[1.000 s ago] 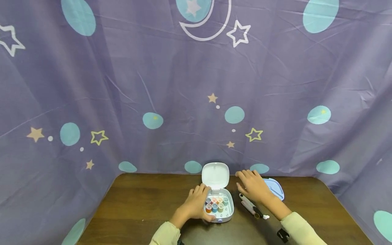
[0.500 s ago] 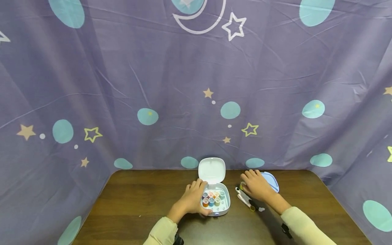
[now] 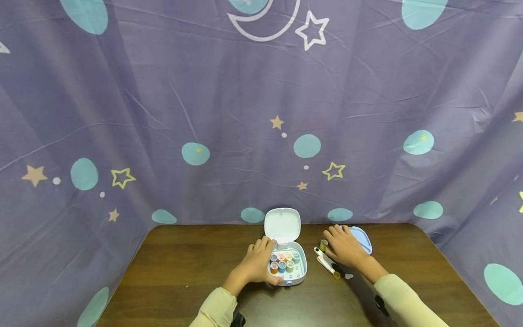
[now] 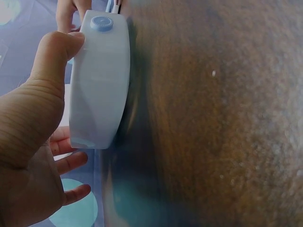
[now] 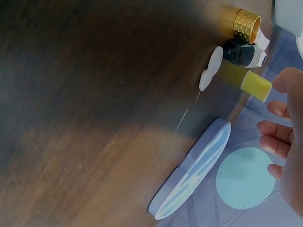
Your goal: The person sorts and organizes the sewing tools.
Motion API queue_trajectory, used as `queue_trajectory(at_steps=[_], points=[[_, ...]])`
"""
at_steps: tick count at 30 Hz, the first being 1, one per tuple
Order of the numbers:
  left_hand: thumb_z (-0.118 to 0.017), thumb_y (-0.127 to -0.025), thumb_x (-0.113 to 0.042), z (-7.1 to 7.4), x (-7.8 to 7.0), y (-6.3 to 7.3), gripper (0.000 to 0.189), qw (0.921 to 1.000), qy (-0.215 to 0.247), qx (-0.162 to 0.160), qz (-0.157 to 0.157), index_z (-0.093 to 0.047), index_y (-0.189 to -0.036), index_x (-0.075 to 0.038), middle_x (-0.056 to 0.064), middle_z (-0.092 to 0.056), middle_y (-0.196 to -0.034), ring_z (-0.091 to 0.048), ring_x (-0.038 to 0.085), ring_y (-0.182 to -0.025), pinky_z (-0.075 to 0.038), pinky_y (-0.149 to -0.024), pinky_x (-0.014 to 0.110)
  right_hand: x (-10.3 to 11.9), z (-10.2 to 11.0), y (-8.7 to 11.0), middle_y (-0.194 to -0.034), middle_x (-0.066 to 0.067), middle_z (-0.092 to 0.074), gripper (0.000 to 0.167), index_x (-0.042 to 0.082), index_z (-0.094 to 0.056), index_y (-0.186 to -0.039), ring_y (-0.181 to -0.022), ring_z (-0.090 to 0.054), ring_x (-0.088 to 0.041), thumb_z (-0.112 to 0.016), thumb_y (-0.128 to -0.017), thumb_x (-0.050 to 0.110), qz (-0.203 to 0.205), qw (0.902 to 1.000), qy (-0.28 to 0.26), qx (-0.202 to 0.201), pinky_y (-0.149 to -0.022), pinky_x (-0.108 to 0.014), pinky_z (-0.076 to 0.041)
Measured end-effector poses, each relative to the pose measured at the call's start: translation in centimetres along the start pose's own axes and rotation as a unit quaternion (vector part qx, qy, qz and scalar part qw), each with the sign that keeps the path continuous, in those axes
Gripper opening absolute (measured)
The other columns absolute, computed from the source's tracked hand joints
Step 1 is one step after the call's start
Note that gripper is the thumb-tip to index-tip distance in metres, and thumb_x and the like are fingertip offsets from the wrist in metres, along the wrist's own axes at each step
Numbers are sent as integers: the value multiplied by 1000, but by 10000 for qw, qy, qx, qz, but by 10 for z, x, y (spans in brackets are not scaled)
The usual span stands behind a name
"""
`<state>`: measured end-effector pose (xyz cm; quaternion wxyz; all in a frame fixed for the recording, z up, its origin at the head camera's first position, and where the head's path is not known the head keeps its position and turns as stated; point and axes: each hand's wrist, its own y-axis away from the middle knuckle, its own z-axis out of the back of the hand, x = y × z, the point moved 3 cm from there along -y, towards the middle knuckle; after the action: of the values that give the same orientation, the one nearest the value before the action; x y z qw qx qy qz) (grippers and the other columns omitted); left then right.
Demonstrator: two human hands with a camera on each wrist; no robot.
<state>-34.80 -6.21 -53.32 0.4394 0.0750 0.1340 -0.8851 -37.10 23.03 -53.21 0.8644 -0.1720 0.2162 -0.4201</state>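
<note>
Clock directions as in the head view, 12 at the far edge of the tabletop (image 3: 196, 259).

Left hand (image 3: 256, 262): fingers round the 9 o'clock side, thumb on the front wall, gripping the white case.

White case (image 4: 100, 85): mid-tabletop, lid (image 3: 283, 225) raised; holds seven spools (image 3: 282, 268) in two rows, bare room towards 5 o'clock. Judged part-filled.

Outside the case, left to right: white-and-black tool (image 3: 324, 260), at its 3 o'clock; yellow spool (image 5: 257, 86), at its 2 o'clock; gold thimble (image 5: 247, 26); white needle threader (image 5: 212, 68); blue tray (image 5: 189, 175), farthest right.

Right hand (image 3: 345, 247): above the yellow spool, fingers loosely bent, none seen wrapped round it; whether the thumb touches cannot be told from this angle.

Orientation, left to right. Case: hinge at 12, blue latch (image 4: 102, 23) at 6; near-square, no marked long axis. Tool: long axis 11 to 5, rounded white end at 11. Yellow spool: upright, axis vertical. Tray: roughly 11 to 5.
</note>
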Motion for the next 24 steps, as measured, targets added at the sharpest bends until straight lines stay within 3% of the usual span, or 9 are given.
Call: queue_trajectory(at_steps=[11,19,24], points=[[-89,-62,-58,-2,1,0,102,10000,-32,21,53,-46,-141,-9,5,-46,-126,-46,20,-110,-40,-90,37,0,-6,1,-87,-7,-54,29,10,-54,-92,-88,-52,-30,-73,-78,26,146,9997,25,-204,-81,-46,-37],[-90,-61,-58,-5,1,1,102,10000,-13,-35,62,-46,-140,-10,4,-46,-125,-45,19,-109,-39,-89,37,3,-7,0,-87,-7,-54,30,9,-55,-92,-90,-53,-30,-76,-79,26,15,9999,132,110,-82,-46,-39],[-89,-61,-59,-3,3,0,102,9999,-82,-72,26,-46,-140,-10,5,-46,-125,-46,20,-109,-40,-89,37,4,-4,-2,-86,-7,-54,29,9,-55,-90,-88,-53,-30,-76,-78,24,-3,10000,78,-17,-81,-47,-39]])
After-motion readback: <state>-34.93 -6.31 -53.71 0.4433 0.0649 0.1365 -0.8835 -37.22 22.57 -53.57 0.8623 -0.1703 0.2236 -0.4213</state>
